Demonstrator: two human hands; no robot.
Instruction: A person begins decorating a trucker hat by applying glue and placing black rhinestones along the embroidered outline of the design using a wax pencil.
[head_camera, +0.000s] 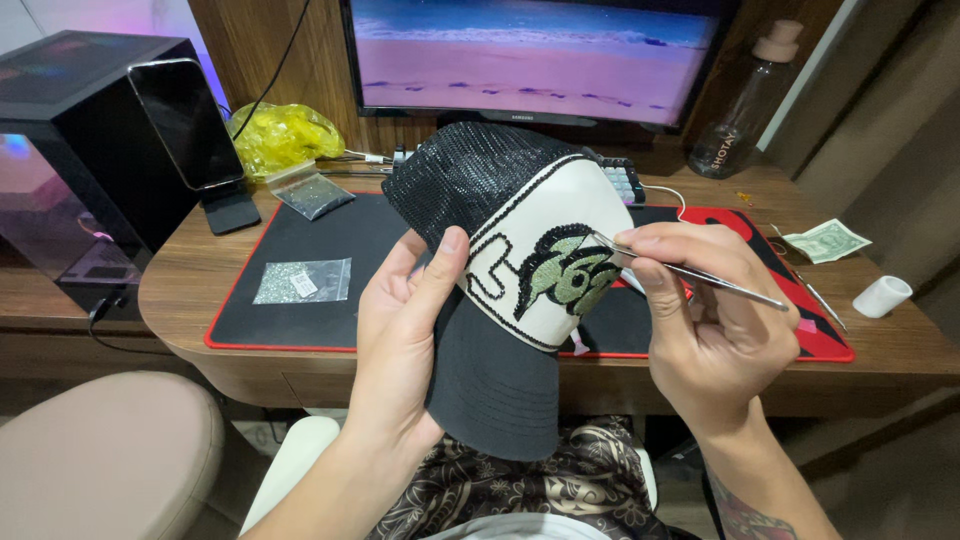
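My left hand (405, 320) holds a cap (520, 220) by its side and dark brim, thumb pressed on the white front panel. The cap has a black mesh back and a green and black beaded design (568, 270) on the front. My right hand (700, 310) grips thin metal tweezers (680, 270), whose tip touches the upper edge of the beaded design. Both hands are raised above my lap, in front of the desk edge.
A black desk mat with red border (300, 240) carries two small clear bags of beads (303, 281) (310, 192). A phone on a stand (190, 125), a yellow bag (285, 135), a monitor (530, 60), a bottle (745, 110), a banknote (825, 240) and a white roll (883, 296) surround it.
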